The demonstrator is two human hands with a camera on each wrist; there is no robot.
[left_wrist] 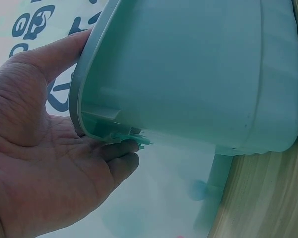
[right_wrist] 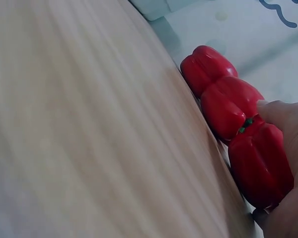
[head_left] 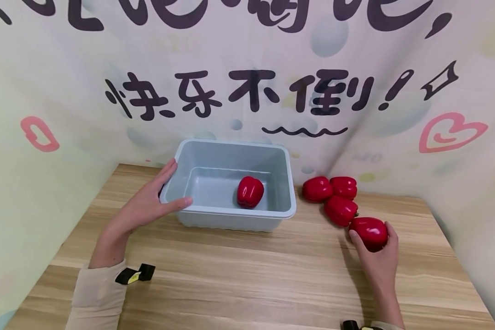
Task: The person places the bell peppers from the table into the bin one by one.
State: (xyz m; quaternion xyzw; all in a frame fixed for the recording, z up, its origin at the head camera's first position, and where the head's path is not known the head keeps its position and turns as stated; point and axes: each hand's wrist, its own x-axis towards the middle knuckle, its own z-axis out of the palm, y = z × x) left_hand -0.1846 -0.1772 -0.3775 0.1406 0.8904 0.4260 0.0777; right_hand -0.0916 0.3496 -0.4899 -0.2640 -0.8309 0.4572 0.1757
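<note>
My left hand (head_left: 148,202) holds the left end of a light blue plastic bin (head_left: 227,221), thumb over the front corner of the rim. In the left wrist view, the fingers (left_wrist: 123,161) curl beneath the rim's edge. One red bell pepper (head_left: 250,191) lies inside the bin, right of its middle. Over at the right, my right hand (head_left: 381,261) grips a glossy red bell pepper (head_left: 369,231) between thumb and fingers. That pepper sits close against another bell pepper (right_wrist: 228,106), whose green stem (right_wrist: 246,124) shows in the right wrist view.
Behind the gripped pepper, three red bell peppers cluster, including one at the left (head_left: 317,189) and one at the back (head_left: 344,187). A wood-grain table (head_left: 247,279) carries everything. Along its back edge hangs a printed cloth (head_left: 239,55) with dark lettering, close behind the bin.
</note>
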